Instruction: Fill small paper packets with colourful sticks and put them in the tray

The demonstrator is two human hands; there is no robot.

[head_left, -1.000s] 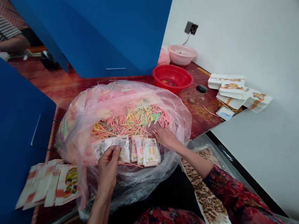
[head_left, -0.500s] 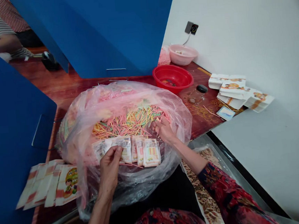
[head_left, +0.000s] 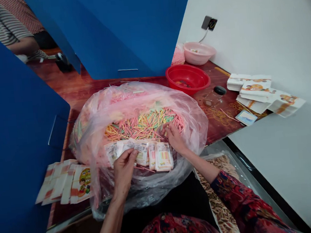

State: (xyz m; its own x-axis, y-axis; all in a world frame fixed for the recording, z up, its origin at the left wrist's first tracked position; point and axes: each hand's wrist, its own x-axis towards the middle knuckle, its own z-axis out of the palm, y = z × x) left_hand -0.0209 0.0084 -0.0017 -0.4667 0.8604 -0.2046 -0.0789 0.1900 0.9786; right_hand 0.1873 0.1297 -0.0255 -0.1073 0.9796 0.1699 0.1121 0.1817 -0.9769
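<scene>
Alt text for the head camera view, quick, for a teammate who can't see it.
Over an open plastic bag of pastel sticks, the left hand pinches printed packets while the right hand touches the sticks. A red bowl stands beyond.

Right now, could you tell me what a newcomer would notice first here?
A big clear plastic bag of pastel sticks fills the middle of the wooden table. Printed packets lie inside its opening, the left hand on them, the right hand just beyond. A red plastic bowl stands behind it.
</scene>
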